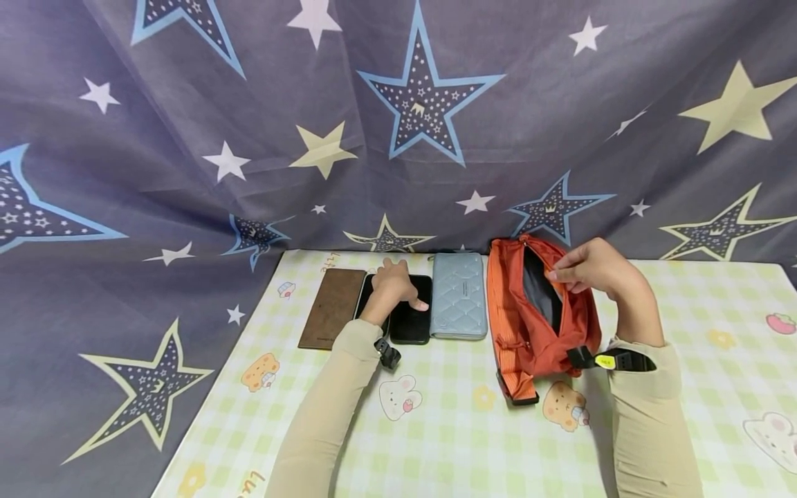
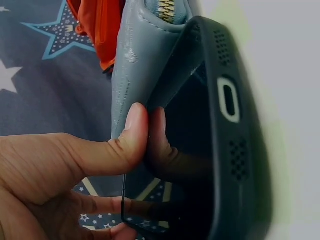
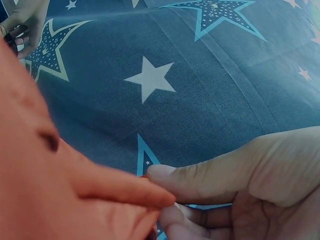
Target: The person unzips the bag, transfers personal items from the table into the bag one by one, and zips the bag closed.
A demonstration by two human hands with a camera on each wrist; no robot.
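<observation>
My left hand (image 1: 394,285) is over a black phone (image 1: 411,325), its thumb stretched across the dark screen and its fingers reaching toward the far edge. In the left wrist view, the thumb (image 2: 131,137) lies close to the glass, which mirrors it; firm contact is hard to tell. The phone's cased end with its charging port (image 2: 229,100) faces that camera. My right hand (image 1: 588,266) pinches the rim of an orange-red waist bag (image 1: 579,325), whose zipped mouth gapes to a dark lining (image 1: 540,283). The right wrist view shows thumb and fingers on the fabric (image 3: 115,187).
A quilted light-blue zip wallet (image 1: 459,297) lies between phone and bag. Left of the phone are another flat black item (image 1: 366,319), partly covered by my hand, and a brown wallet (image 1: 332,308). A star-patterned curtain (image 1: 299,200) hangs behind the checked tablecloth (image 1: 461,443).
</observation>
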